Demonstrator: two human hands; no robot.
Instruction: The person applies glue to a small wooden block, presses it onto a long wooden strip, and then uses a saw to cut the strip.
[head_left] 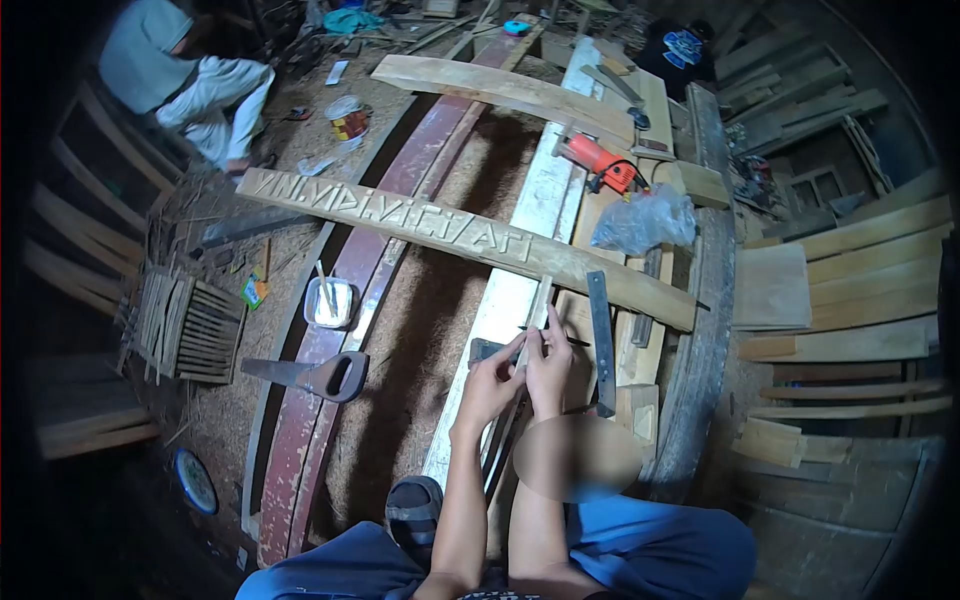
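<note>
My left hand is closed, thumb and fingers pinched at the lower end of a narrow wooden strip. Right beside it, my right hand is bent closed, its index finger stretched along the strip. A thin dark pencil-like stick pokes out from the right hand; its grip is partly hidden. Just beyond lies a long board with raised letters reading "VINI.VIDI.VICI/" and more. A dark flat metal bar lies to the right of my hands.
A handsaw and a white tub sit on the red beam. Beyond the lettered board are a red power tool, a plastic bag and another plank. One person sits at upper left, another at upper right.
</note>
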